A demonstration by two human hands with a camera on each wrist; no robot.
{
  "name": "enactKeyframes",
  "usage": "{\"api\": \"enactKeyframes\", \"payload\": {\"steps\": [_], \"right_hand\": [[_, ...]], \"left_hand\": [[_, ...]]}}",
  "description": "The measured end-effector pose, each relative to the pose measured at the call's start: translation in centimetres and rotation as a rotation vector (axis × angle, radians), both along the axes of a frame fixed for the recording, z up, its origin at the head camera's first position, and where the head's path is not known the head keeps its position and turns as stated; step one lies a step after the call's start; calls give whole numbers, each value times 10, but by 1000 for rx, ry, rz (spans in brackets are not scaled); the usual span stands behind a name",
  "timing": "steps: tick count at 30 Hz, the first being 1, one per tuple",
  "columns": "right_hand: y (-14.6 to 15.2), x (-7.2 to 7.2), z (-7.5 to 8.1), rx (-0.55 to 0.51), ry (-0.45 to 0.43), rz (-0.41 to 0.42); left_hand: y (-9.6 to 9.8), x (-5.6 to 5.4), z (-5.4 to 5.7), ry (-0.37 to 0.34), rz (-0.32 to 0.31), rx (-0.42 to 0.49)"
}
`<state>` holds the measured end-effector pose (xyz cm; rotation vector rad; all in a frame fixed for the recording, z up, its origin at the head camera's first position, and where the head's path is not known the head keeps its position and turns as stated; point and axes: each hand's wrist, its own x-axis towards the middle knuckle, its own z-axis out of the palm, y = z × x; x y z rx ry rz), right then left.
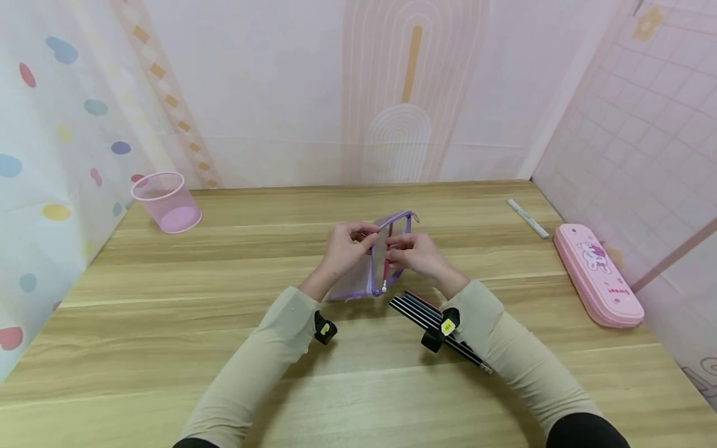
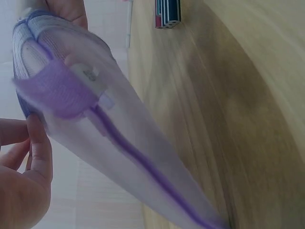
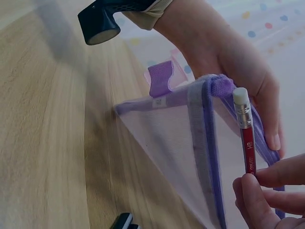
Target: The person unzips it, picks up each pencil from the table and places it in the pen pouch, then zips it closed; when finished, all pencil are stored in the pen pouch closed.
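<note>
Near the middle of the table stands a see-through mesh pouch with purple edging, its zipped top spread apart. My left hand pinches the pouch's rim between thumb and fingers. In my right hand a red pencil marked HB is pinched, its white eraser end upward in the right wrist view. The pencil lies at the pouch's mouth, its lower part hidden behind my fingers. A purple fabric tab sticks out from the pouch's side. Under my right wrist lies a bundle of dark striped pencils.
A pink see-through cup stands at the back left. Toward the back right lies a thin pale ruler-like strip. A pink pencil case with a cartoon figure rests along the right edge. Patterned curtains border the table's back and sides.
</note>
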<state>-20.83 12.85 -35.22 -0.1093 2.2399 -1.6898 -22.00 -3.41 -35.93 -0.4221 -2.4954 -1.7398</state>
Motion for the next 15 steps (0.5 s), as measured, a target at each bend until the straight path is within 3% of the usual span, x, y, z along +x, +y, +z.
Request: {"api": "enactKeyframes", "payload": {"steps": [7,15], "right_hand": [[1,2,-1,9,9,-18],[-2,3,-8,55,59,-28]], "left_hand": [[0,-1,-1,-34,10,11],[2,0,-3,1,-12,-18]]}}
